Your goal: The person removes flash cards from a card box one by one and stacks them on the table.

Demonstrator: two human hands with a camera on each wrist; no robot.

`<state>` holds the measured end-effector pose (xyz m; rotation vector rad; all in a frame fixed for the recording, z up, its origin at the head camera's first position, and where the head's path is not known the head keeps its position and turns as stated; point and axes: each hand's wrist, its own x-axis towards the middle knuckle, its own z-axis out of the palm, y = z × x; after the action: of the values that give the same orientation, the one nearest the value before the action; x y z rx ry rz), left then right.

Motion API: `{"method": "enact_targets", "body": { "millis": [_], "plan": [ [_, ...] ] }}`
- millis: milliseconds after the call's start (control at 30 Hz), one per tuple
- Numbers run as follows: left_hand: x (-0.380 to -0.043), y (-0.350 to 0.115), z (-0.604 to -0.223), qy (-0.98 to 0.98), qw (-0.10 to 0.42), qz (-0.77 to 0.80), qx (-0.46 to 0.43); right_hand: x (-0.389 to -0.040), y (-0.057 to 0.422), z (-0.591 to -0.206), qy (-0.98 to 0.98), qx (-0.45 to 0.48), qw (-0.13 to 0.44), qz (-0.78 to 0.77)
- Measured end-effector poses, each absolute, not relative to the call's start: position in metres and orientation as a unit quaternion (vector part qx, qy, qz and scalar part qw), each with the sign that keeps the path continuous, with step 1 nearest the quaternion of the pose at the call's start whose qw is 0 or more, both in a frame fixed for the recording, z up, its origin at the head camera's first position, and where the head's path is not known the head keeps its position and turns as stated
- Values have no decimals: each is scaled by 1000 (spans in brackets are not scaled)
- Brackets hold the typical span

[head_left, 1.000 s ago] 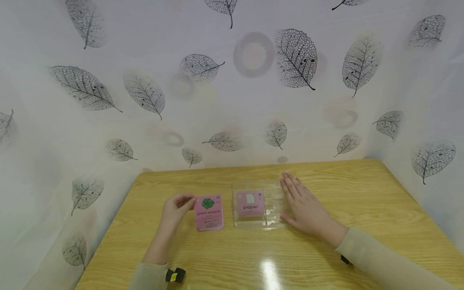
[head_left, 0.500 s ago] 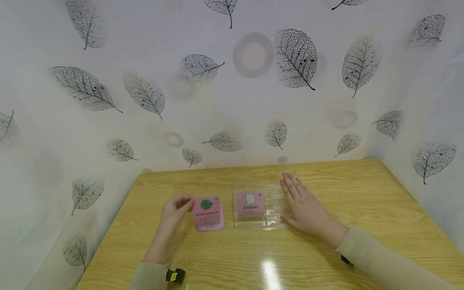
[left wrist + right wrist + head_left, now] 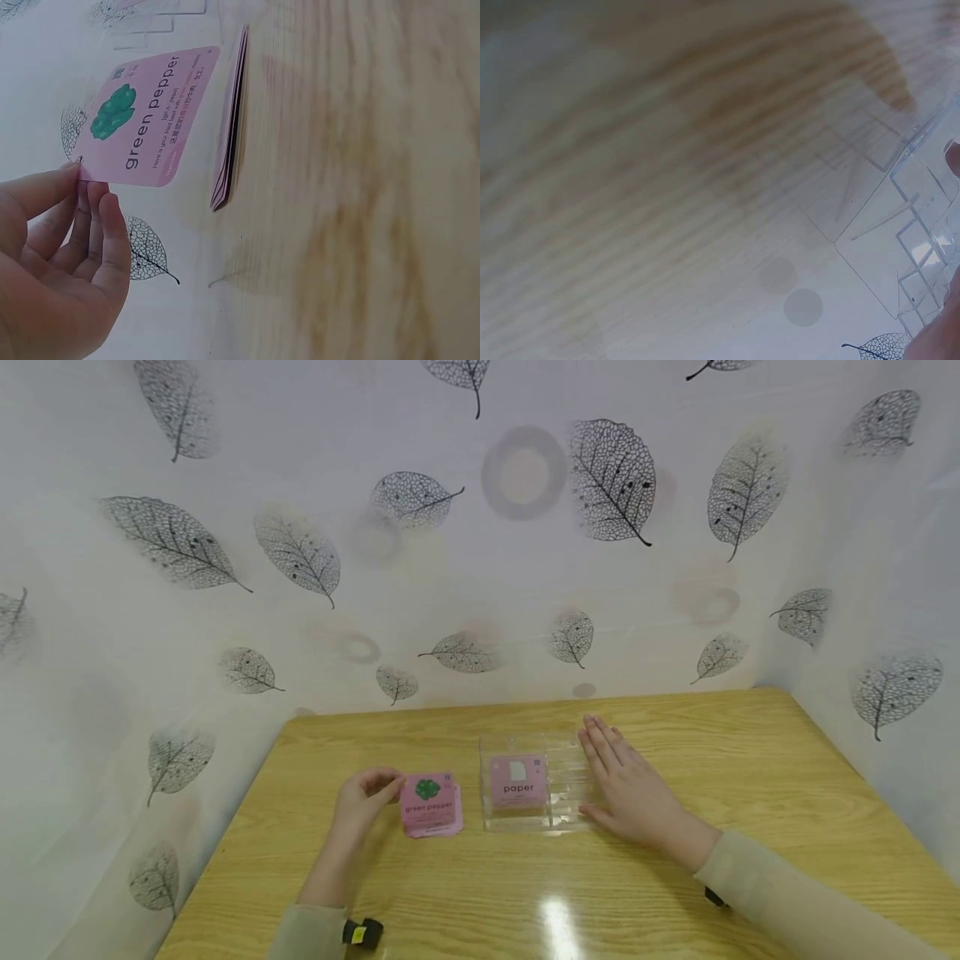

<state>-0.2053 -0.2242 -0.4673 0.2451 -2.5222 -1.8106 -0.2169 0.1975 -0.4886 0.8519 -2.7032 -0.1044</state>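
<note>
A pink green pepper flash card (image 3: pixel 142 120) is pinched at one corner between the thumb and fingertips of my left hand (image 3: pixel 363 797). It is lifted over a small stack of pink cards (image 3: pixel 232 127) lying on the table, and the left wrist view shows a gap between them. My right hand (image 3: pixel 633 789) lies with straight fingers along the right side of a clear plastic box (image 3: pixel 517 822), thumb at its near edge. Inside the box's left compartment is a pink paper card (image 3: pixel 519 783). Only a little of the right hand shows at the edge of the right wrist view.
The wooden table (image 3: pixel 465 902) reaches back to a white curtain (image 3: pixel 480 585) printed with leaves. Narrow dividers (image 3: pixel 572 785) split the right part of the box. A black wrist strap (image 3: pixel 362 932) sits at the left cuff.
The green pepper card, lying squarely over the stack at first, has been lifted off it and shifted slightly left in my left hand. My right hand and the box have stayed in place.
</note>
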Motion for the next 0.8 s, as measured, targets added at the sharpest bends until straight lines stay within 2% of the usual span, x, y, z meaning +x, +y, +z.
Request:
{"method": "enact_targets", "body": {
  "millis": [800],
  "plan": [
    [-209,-221,-473,-809,-13,-585,61,-217,198,-489,-934,307,180,-32]
  ]
}}
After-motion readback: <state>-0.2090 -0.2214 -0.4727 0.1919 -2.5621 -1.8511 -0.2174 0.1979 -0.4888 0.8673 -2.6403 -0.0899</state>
